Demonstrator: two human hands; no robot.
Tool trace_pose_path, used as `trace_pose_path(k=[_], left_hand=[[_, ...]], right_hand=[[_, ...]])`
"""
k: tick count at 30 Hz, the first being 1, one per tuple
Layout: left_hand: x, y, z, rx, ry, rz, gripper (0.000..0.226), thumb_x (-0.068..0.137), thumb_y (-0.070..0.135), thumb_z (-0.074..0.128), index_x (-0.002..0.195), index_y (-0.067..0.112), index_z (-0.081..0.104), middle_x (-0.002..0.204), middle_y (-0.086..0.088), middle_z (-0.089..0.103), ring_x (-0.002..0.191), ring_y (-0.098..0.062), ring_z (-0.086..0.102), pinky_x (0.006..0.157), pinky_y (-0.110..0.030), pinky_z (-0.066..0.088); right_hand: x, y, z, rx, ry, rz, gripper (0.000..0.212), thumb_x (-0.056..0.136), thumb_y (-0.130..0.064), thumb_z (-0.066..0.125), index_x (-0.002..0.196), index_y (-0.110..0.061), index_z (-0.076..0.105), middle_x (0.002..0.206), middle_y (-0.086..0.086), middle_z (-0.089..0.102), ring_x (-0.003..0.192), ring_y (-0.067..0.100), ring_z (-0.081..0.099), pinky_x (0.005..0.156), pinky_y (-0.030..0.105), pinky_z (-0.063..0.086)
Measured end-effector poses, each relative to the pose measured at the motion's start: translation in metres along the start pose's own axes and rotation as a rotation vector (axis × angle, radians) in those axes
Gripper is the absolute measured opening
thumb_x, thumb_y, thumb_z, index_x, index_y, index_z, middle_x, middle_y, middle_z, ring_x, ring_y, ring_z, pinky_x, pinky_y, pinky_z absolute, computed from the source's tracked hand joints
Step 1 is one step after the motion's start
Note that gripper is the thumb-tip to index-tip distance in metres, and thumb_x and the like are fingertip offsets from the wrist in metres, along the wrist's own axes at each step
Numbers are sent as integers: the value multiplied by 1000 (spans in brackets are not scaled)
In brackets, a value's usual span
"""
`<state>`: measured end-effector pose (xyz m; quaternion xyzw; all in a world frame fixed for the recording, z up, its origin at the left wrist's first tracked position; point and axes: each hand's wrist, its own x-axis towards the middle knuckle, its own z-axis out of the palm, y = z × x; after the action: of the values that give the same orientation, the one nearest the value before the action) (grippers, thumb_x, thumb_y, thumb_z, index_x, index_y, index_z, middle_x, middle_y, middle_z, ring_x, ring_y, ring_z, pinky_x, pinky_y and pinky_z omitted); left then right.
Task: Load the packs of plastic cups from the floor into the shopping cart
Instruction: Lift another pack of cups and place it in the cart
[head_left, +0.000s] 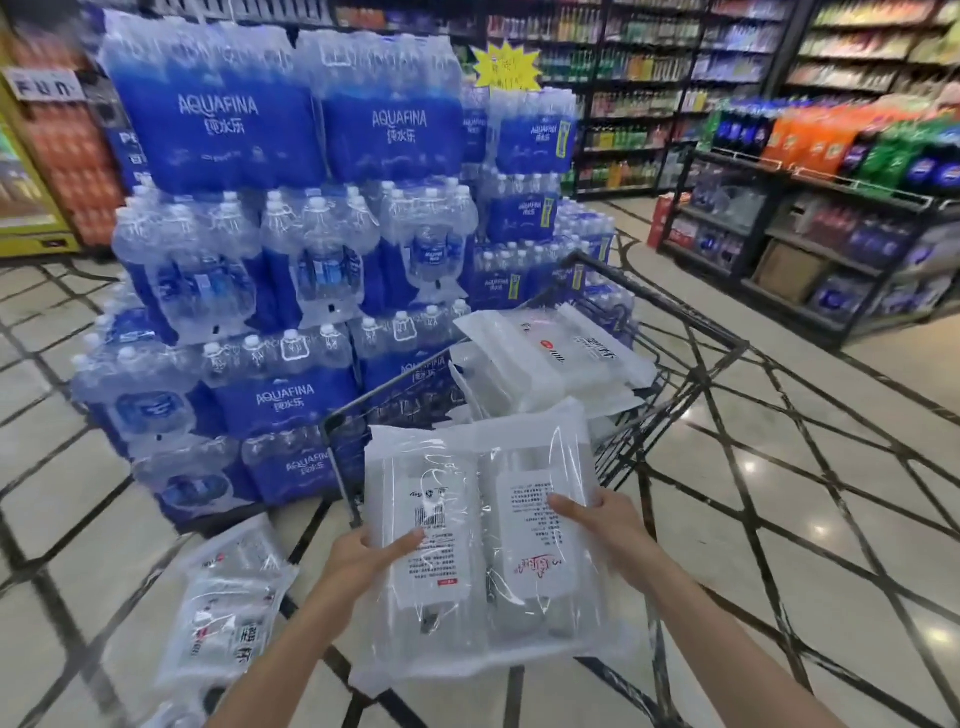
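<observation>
I hold a clear pack of plastic cups (483, 540) flat in front of me, above the near end of the black wire shopping cart (691, 332). My left hand (371, 556) grips its left edge and my right hand (602, 525) grips its right edge. Inside the cart, toward its far end, lie more white and clear cup packs (550, 358), stacked on each other. On the floor at my lower left rest further cup packs (228, 597), partly overlapping.
A tall stack of blue bottled-water cases (291, 249) stands right behind and left of the cart. Dark shelves of soft drinks (831, 208) line the right side. The tiled floor (805, 519) stretches to the right of the cart.
</observation>
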<state>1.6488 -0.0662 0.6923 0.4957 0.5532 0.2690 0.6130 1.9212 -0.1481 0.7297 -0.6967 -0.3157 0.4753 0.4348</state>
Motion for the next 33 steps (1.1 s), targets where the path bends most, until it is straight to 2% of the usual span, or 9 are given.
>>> trace_pose_path(k=[5, 7, 9, 12, 15, 23, 27, 30, 33], left_hand=[[39, 14, -30, -31, 83, 8, 80, 48, 49, 82, 114, 10, 58, 85, 2, 69, 79, -16, 66, 65, -28, 50], [62, 19, -44, -55, 82, -19, 96, 36, 61, 83, 115, 14, 56, 92, 3, 68, 88, -19, 64, 86, -39, 50], [90, 20, -54, -97, 109, -23, 82, 48, 55, 81, 115, 14, 55, 92, 4, 65, 89, -19, 61, 97, -42, 43], [134, 21, -65, -128, 176, -64, 67, 64, 45, 75, 117, 10, 54, 97, -2, 66, 88, -19, 61, 87, -35, 47], [175, 14, -72, -160, 156, -96, 82, 55, 51, 80, 122, 11, 53, 103, -3, 68, 92, -19, 65, 83, -36, 52], [277, -61, -55, -242, 155, -247, 103, 46, 67, 76, 128, 13, 46, 121, -7, 61, 104, -24, 62, 90, -46, 51], [284, -50, -34, -150, 174, -266, 71, 82, 50, 58, 136, 8, 40, 124, -5, 57, 113, -24, 57, 96, -40, 46], [297, -44, -22, -62, 220, -360, 52, 96, 30, 45, 137, 0, 33, 118, 2, 43, 120, -28, 48, 91, -29, 40], [318, -49, -19, -53, 205, -310, 43, 97, 28, 42, 134, 6, 41, 115, 0, 54, 97, -15, 57, 65, -14, 45]], right_hand=[[59, -36, 35, -87, -64, -52, 36, 71, -42, 75, 89, -17, 57, 92, 1, 63, 84, 18, 61, 65, 24, 46], [93, -51, 51, -132, -62, -98, 67, 72, -46, 74, 122, -8, 50, 128, 11, 54, 113, 24, 54, 89, 32, 46], [128, -68, 70, -148, -70, -145, 86, 73, -43, 75, 139, -5, 35, 142, 12, 43, 124, 25, 45, 97, 32, 38], [182, -85, 95, -222, -63, -162, 86, 72, -42, 76, 138, -6, 36, 137, 8, 46, 121, 23, 45, 95, 31, 37], [226, -89, 112, -287, -30, -162, 75, 69, -41, 79, 128, -11, 44, 113, -2, 48, 107, 18, 46, 85, 28, 41], [293, -59, 128, -471, 57, -118, 78, 71, -38, 79, 132, -7, 41, 128, 9, 53, 118, 27, 50, 94, 34, 41], [321, -44, 134, -582, 87, -45, 44, 74, -46, 73, 95, -18, 46, 81, -5, 45, 71, 9, 44, 57, 18, 33], [338, -39, 139, -615, 112, -37, 50, 77, -44, 72, 101, -14, 40, 83, -4, 39, 74, 12, 39, 54, 19, 27], [351, -42, 145, -673, 153, -75, 55, 77, -44, 71, 107, -6, 46, 86, 1, 49, 77, 18, 49, 67, 28, 39]])
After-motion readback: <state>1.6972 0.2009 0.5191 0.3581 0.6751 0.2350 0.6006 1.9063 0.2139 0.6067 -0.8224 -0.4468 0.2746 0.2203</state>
